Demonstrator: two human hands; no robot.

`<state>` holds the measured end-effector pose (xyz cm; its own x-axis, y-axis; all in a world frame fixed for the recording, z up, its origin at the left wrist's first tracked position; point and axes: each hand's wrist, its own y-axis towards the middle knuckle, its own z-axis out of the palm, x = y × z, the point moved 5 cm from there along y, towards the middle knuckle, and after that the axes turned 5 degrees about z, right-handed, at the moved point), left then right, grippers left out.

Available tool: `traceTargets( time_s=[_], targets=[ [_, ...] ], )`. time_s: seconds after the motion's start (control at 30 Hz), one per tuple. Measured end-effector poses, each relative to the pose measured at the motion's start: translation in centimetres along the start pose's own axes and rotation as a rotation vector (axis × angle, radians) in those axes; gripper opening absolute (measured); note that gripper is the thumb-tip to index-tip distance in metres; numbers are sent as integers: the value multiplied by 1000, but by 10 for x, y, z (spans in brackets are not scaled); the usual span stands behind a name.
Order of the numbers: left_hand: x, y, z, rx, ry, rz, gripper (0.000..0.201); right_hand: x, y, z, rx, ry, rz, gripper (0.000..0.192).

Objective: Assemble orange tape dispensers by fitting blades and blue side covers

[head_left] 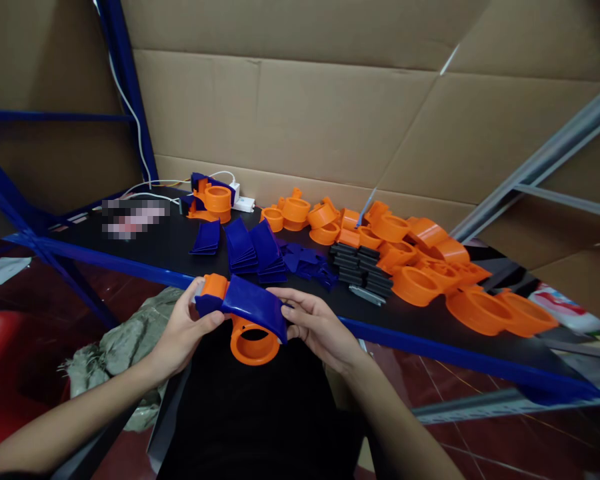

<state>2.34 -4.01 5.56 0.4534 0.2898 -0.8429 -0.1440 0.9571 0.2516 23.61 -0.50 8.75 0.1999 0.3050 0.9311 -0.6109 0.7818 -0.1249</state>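
Note:
Between my two hands, in front of the shelf's edge, is a tape dispenser [253, 305] with a curved blue cover and an orange body. Its round orange ring hangs below the cover. My left hand [183, 333] grips the end with the orange and blue head, thumb along the near side. At the other end, my right hand [317, 325] has its fingers closed on the cover's edge. Behind them on the black shelf lie stacks of curved blue plates [265, 250], small blue parts [307, 261] and black strip-like pieces [363, 270].
Many loose orange dispenser bodies [420, 283] are heaped across the right of the shelf [130, 250]. Assembled-looking orange and blue dispensers [215, 200] stand at the back left beside a white power strip [244, 204]. A grey-green sack [125, 340] and a red stool-like object [5, 373] sit below left.

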Motion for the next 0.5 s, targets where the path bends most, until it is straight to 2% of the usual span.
traceTargets(
  time_s=[0.13, 0.3, 0.5],
  targets=[
    [3, -1, -3, -22, 28, -41, 68, -7, 0, -4, 9, 34, 60, 40],
    [4, -5, -4, -25, 5, -48, 73, -10, -3, -7, 6, 84, 60, 39],
    [-7, -7, 1, 104, 162, 56, 54, -10, -9, -2, -13, 13, 24, 38]
  ],
)
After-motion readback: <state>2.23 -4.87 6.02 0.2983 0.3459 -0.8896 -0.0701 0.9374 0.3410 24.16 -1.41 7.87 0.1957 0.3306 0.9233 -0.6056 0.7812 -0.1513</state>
